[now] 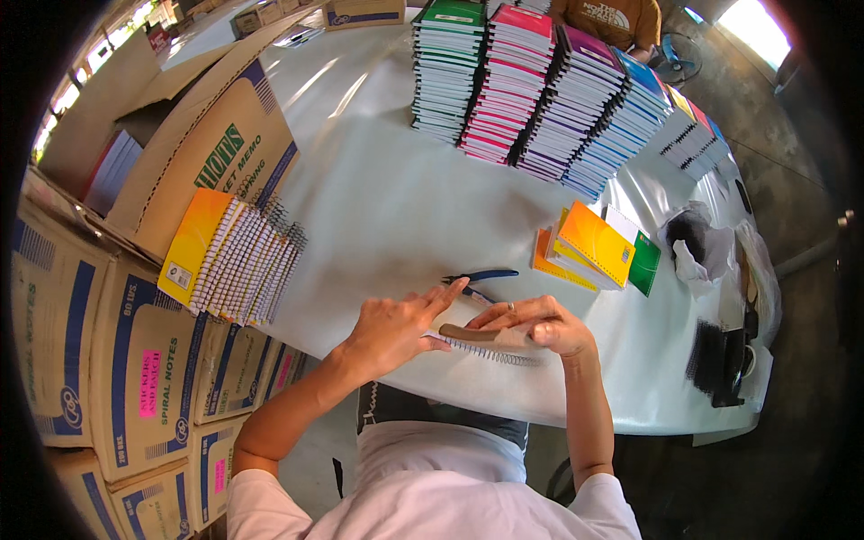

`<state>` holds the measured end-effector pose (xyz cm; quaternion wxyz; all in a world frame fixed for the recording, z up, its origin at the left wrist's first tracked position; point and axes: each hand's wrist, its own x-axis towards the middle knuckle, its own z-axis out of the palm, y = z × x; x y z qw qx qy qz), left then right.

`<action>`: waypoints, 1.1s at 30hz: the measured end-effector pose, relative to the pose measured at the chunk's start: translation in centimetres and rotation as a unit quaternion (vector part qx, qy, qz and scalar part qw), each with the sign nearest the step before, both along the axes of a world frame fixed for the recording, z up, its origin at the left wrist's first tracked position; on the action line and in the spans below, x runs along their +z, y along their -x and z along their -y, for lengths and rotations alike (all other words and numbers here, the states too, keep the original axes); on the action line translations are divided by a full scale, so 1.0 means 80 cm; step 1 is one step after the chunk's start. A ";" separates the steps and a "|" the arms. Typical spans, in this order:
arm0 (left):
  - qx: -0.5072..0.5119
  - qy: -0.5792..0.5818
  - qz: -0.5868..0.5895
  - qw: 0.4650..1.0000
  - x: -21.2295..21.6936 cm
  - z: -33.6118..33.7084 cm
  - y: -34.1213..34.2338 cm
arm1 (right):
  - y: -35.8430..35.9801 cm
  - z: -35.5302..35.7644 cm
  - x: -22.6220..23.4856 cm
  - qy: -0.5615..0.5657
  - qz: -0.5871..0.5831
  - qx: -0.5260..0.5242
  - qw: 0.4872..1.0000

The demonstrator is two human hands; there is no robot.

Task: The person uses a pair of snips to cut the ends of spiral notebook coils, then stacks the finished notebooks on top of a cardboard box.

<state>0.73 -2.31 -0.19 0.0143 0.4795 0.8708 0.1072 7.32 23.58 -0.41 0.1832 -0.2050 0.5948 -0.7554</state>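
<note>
While both hands [393, 330] hold a spiral notebook [486, 337], lettered pink labels [150, 382] mark stacked cartons [135, 333].

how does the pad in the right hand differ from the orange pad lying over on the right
The held pad shows a plain brown side; the orange pad shows an orange-yellow cover. A wire coil sticks out along the held pad's near edge; no such coil stands out on the orange pad. The right hand grips the held pad; the orange pad lies untouched.
</note>
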 end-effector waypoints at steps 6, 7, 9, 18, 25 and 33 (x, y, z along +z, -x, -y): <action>0.048 -0.021 0.066 0.996 -0.005 0.008 0.005 | 0.009 0.011 -0.008 -0.064 -0.021 -0.046 0.997; 0.046 -0.068 0.071 0.994 -0.008 0.009 0.008 | 0.011 0.008 -0.009 -0.055 -0.041 -0.036 0.997; 0.038 -0.152 0.078 0.985 -0.015 0.014 0.010 | 0.022 0.023 0.003 -0.229 -0.042 -0.046 0.971; 0.102 -0.360 0.323 0.870 -0.063 0.022 0.011 | 0.038 0.031 0.000 -0.226 -0.051 -0.032 0.972; 0.133 -0.386 0.392 0.824 -0.065 0.023 0.011 | 0.041 0.032 0.005 -0.186 -0.018 -0.039 0.982; 0.137 -0.438 0.438 0.773 -0.077 0.026 0.009 | 0.047 0.040 0.007 -0.170 -0.013 -0.032 0.985</action>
